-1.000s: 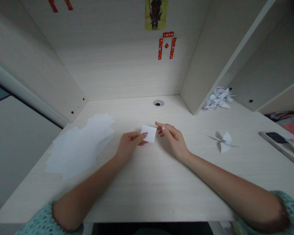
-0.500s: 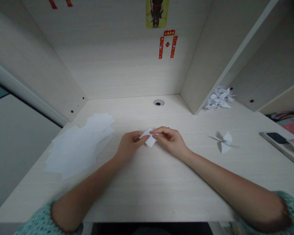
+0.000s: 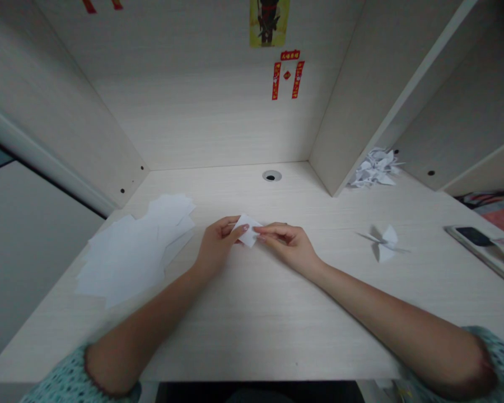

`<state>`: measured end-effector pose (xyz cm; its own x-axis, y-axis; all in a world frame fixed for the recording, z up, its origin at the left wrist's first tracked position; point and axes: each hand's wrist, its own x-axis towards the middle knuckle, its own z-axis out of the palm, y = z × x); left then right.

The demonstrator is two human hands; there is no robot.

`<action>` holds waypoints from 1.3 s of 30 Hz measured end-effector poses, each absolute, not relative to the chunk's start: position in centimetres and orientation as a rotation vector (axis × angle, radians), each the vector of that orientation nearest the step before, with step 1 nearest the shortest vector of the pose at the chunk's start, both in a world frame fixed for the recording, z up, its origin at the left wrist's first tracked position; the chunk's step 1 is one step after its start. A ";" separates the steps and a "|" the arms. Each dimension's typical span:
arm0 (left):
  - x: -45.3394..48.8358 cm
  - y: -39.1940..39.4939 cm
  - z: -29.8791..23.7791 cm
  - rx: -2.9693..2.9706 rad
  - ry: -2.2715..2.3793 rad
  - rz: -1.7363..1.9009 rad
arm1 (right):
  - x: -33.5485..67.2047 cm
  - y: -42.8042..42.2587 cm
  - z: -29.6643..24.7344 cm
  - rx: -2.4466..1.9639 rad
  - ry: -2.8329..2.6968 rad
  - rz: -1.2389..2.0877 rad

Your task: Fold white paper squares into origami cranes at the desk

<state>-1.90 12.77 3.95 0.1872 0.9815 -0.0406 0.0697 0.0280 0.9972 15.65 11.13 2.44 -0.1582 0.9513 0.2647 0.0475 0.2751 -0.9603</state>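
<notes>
A small square of white paper (image 3: 248, 234), folded, is pinched between both hands above the middle of the desk. My left hand (image 3: 217, 244) grips its left side with thumb and fingers. My right hand (image 3: 286, 246) holds its right corner between the fingertips, and part of the sheet is hidden behind the fingers. To the left of my left hand lies a loose spread of white paper sheets (image 3: 130, 252). A folded white paper crane (image 3: 384, 244) lies to the right of my right hand.
The light wood-grain desk (image 3: 252, 324) is walled by panels at the back and sides. A heap of white paper cranes (image 3: 376, 169) sits in the back right corner. A phone on a tablet or folder (image 3: 474, 237) lies at the right edge. A cable grommet (image 3: 271, 176) is set in the desk's back.
The hands have drawn closer around the paper, which is now folded smaller than the flat square of a second ago. The paper has shifted slightly left.
</notes>
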 end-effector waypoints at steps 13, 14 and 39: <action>-2.0 12.4 4.9 1.372 1.003 0.901 | 16.0 11.4 2.4 -0.923 -1.535 0.969; -1.9 12.4 4.9 1.352 0.976 0.909 | 16.0 11.4 2.4 -0.939 -1.508 0.932; -1.9 11.7 5.5 1.508 1.044 1.014 | 16.3 11.5 2.7 -0.975 -1.517 1.010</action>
